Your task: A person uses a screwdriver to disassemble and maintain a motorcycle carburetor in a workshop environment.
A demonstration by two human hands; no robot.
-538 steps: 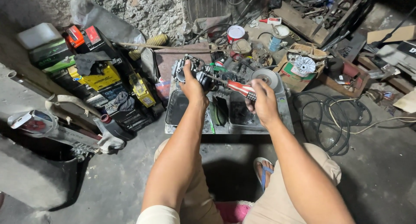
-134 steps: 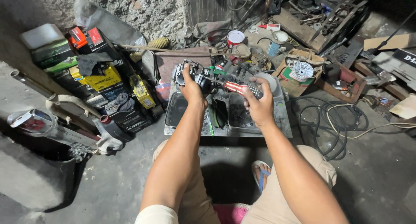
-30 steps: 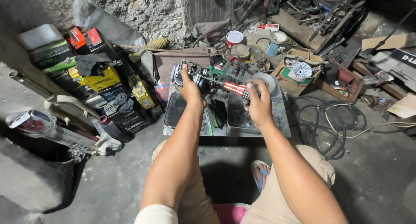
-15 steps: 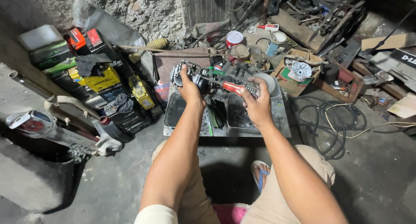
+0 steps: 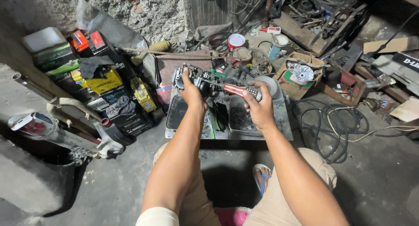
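Head view: left hand [image 5: 192, 93] wrapped around a small metal engine part, looks like a carburetor [image 5: 185, 75], held up over the grey metal tray [image 5: 283, 121] at roughly 12 o'clock from the knees. Right hand [image 5: 260, 108] closed round the red-striped handle of a screwdriver [image 5: 238, 90], shaft running toward 9 o'clock into the part; tip itself hidden behind the left fingers. Judgement: keep the shaft square to the screw, push along its axis while turning, and let the left grip brace against the twist so the tip doesn't cam out. Work over the tray so a dropped screw lands there. Stacked batteries [image 5: 102, 79] at 10 o'clock, coiled black cable [image 5: 331, 121] at 3 o'clock, both well apart.
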